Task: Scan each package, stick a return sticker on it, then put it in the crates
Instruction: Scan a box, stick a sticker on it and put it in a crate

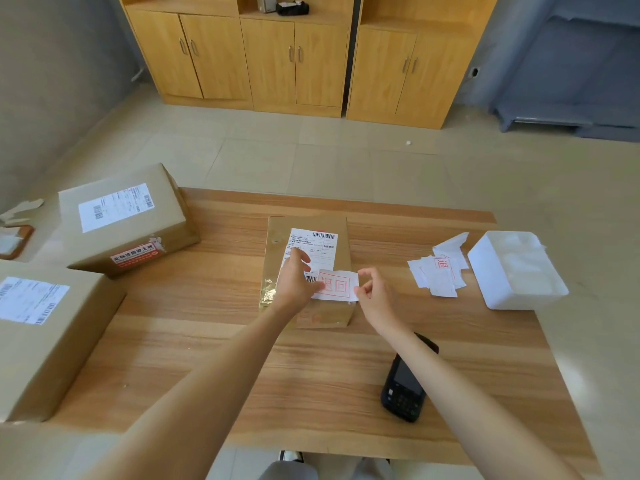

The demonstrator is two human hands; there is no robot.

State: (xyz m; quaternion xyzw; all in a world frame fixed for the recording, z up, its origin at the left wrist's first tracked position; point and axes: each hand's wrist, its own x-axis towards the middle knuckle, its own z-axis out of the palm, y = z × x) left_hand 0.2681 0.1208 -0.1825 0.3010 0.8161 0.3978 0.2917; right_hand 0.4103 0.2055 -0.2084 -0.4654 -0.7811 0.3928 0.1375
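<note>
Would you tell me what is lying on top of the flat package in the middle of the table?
On the flat package lie a white shipping label and a red-stamped return sticker, held by the left hand and right hand. The hand hides the label's lower left.

A white foam box (516,270) sits at the right edge of the wooden table (311,375), open side up. Beyond the table's far edge, a row of wooden cabinets (298,60) stands on the tiled floor (311,157), with a black device (292,8) on an open shelf. A grey bench (568,109) stands at the far right.
</note>
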